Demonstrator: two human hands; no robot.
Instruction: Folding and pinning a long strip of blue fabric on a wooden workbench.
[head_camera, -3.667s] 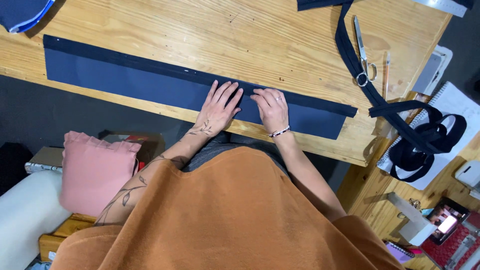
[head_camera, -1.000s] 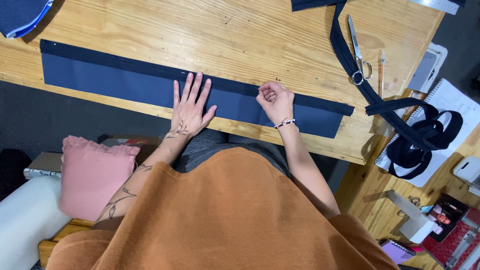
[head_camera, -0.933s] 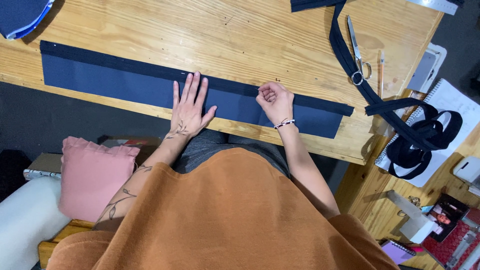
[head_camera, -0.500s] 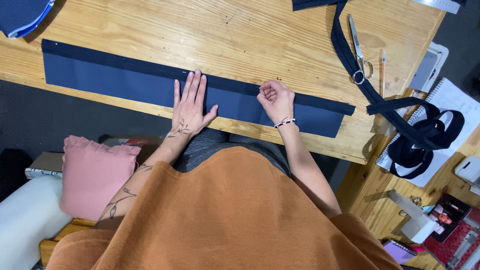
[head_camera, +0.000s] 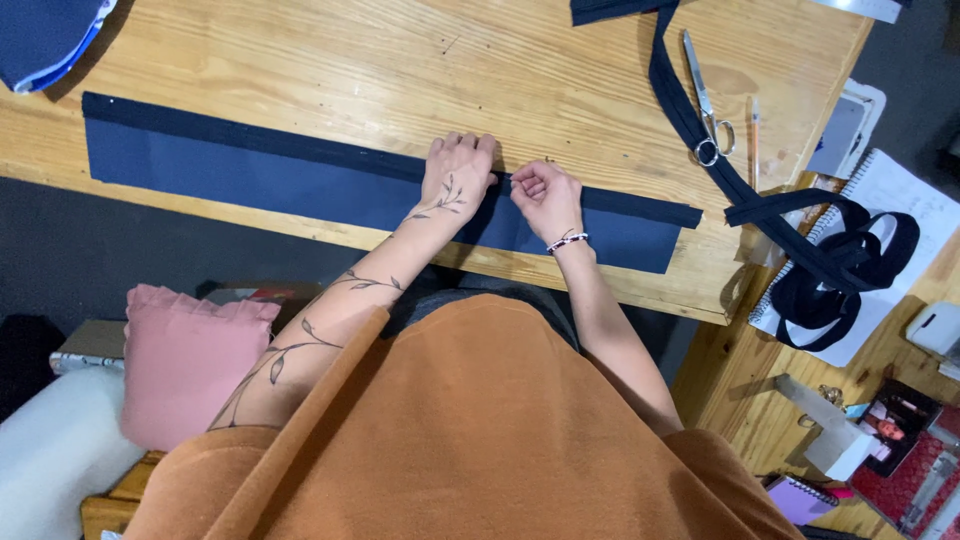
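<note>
A long navy fabric strip (head_camera: 250, 175) lies along the near edge of the wooden table (head_camera: 400, 60). A black band (head_camera: 240, 137) runs along the strip's far edge. My left hand (head_camera: 458, 172) rests on the strip near its right part, fingers curled down onto the black band. Just to its right, my right hand (head_camera: 545, 195), with a beaded bracelet on the wrist, is closed and pinches the same band. The two hands almost touch.
Scissors (head_camera: 708, 100) and a pencil (head_camera: 755, 130) lie at the far right of the table beside a long black strap (head_camera: 690, 130), which ends in a coil (head_camera: 850, 270) on a notebook (head_camera: 900, 195). Blue fabric (head_camera: 40, 35) sits far left. A pink cushion (head_camera: 185, 360) is below the table.
My left hand has slid right along the strip from lying flat to curling over the black band next to my right hand. My right hand stayed closed at the band.
</note>
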